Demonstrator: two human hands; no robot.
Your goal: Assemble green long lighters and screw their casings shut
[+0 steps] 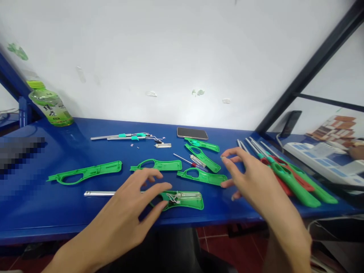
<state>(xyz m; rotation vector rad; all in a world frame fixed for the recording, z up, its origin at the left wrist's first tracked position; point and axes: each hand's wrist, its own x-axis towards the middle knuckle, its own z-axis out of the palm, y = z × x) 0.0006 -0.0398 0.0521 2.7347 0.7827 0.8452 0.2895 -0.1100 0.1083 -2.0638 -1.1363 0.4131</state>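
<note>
My left hand [133,204] is over the near lighter half-shell, a green plastic piece [196,204] holding a clear fuel tank [189,195] and thin white wires. A metal tube [99,193] sticks out to its left. The fingers are apart, with thumb and index beside the wires; whether they touch is unclear. My right hand [250,178] hovers just right of an empty green half-shell [207,177], its fingers loosely curled and spread, nothing visible in them. Behind that shell lie a screwdriver [187,160], another fuel tank [197,161] and a curved green shell [206,157].
Further green shells [96,172] lie to the left. Metal tubes with teal parts [122,136] and a loose tank [163,145] sit farther back. A phone [192,133] rests near the wall. Assembled green and red lighters [295,182] are piled right. A green bottle [51,106] stands left.
</note>
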